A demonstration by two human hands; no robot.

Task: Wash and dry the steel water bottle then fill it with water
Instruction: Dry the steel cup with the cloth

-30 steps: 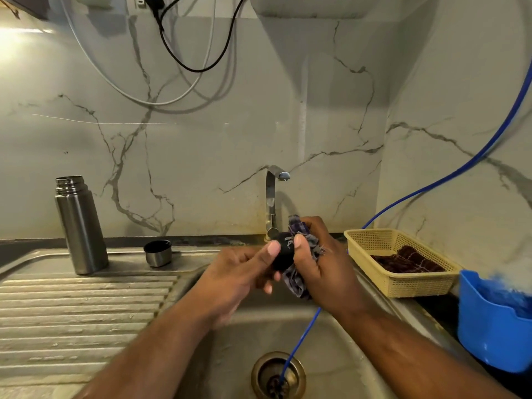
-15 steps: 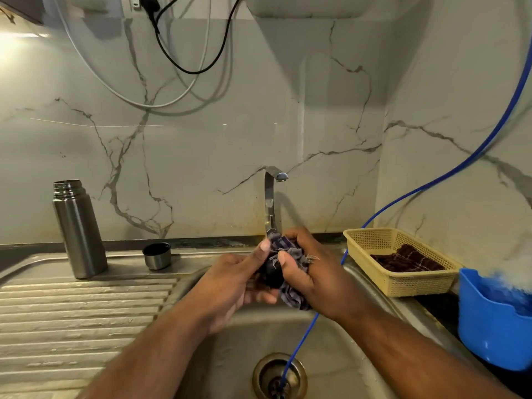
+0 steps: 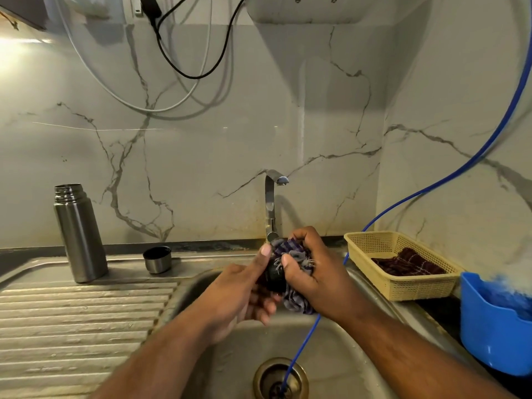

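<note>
Both hands work over the sink (image 3: 236, 355), likely so drips fall into the basin. The left hand (image 3: 236, 295) grips a small, dark, round lid (image 3: 273, 279). The right hand (image 3: 319, 272) is closed around a frayed checked cloth (image 3: 296, 300) and presses it on the lid, apparently drying it. The bottle (image 3: 79, 237) stands upright at the far left on the ribbed drainboard (image 3: 72, 326). It is a brushed steel cylinder with a threaded neck, probably left uncapped to air. Its steel cup (image 3: 157, 260) sits just beside it.
</note>
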